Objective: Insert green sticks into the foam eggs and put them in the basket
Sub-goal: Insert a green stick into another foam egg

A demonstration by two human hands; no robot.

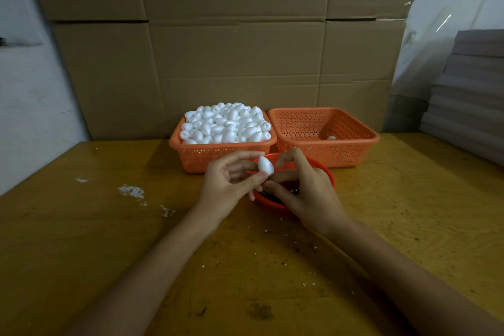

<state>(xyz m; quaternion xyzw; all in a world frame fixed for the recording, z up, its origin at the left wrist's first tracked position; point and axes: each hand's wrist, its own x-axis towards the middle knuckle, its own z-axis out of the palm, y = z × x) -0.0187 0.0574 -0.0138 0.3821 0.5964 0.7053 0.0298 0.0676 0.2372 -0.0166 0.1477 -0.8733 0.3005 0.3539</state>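
My left hand (227, 181) pinches a white foam egg (266, 165) between thumb and fingers, held above a small round red basket (326, 172). My right hand (302, 188) hovers over that red basket with curled fingers close to the egg; whether it holds a stick is hidden. Dark green sticks (268, 195) lie inside the red basket, mostly covered by my hands. Behind, an orange basket (218, 155) is heaped with several white foam eggs (226, 124). To its right stands a second orange basket (351, 142) with one egg (331, 138) in it.
The yellow wooden table (109, 240) carries white foam crumbs (132, 191) at the left. A wall of cardboard boxes (231, 49) stands right behind the baskets. Stacked grey sheets (469, 101) sit at the far right edge.
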